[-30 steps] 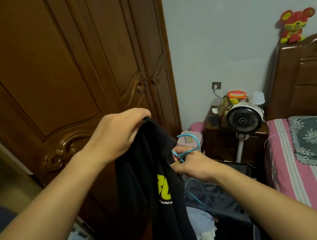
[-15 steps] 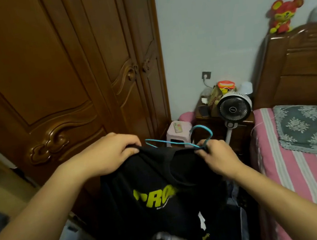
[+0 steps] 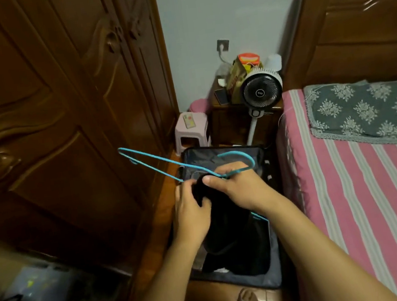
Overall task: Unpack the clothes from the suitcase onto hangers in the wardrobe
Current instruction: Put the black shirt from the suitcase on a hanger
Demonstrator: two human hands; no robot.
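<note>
Half a second ago the shirt [image 3: 228, 222] was spread wide between my two hands with the yellow print showing; now it is bunched and hangs down in a dark bundle, and the print is hidden. Both hands have come together low over the suitcase [image 3: 275, 262]. My left hand [image 3: 192, 212] has its fingers curled round the top of the shirt. My right hand [image 3: 240, 186] pinches the shirt with the thumb and also holds the blue hanger [image 3: 158, 160] near its hook. One arm of the hanger points up and left, bare, toward the wardrobe [image 3: 60, 118]; a short piece of the other arm shows below my right wrist, at the edge of the cloth. I judge that I am feeding the hanger into the shirt, and one shoulder is not yet on. The view has also tipped down, so the floor and suitcase are now in sight.

The suitcase lies open on the floor between the wardrobe and the bed [image 3: 351, 192]. The far half shows only dark lining. In the near half the hanging shirt covers most; a little white cloth shows under it, so I think more clothes remain. The wardrobe doors are shut, and must be opened before the shirt can hang inside.
</note>
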